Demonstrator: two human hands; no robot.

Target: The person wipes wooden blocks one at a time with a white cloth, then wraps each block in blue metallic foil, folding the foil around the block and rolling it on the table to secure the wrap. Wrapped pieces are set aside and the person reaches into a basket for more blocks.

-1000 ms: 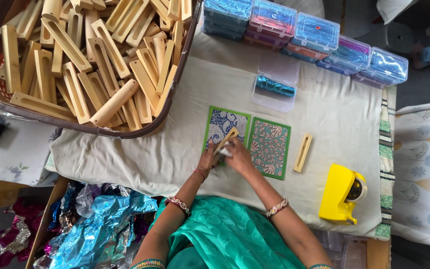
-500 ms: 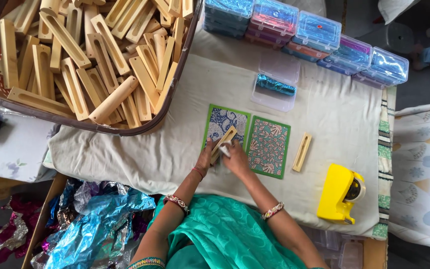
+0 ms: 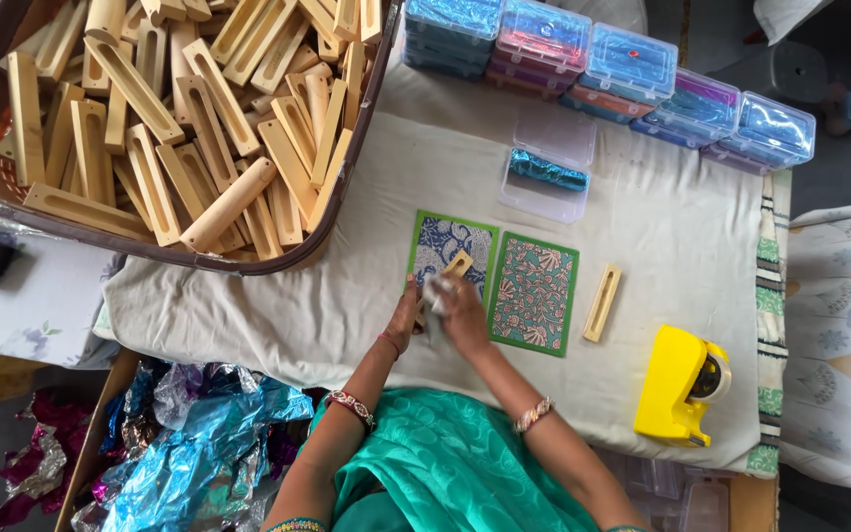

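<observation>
Covering the table, a beige cloth (image 3: 278,305) bears both hands (image 3: 440,305).

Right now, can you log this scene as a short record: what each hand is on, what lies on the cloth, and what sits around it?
left hand: grips a slotted wooden block on the blue patterned card
right hand: pinches a small whitish wad on the same block
beside: green-bordered floral card, second slotted wooden block
right edge: yellow tape dispenser
behind: clear plastic boxes, blue foil roll
upper left: basket of wooden blocks
</observation>
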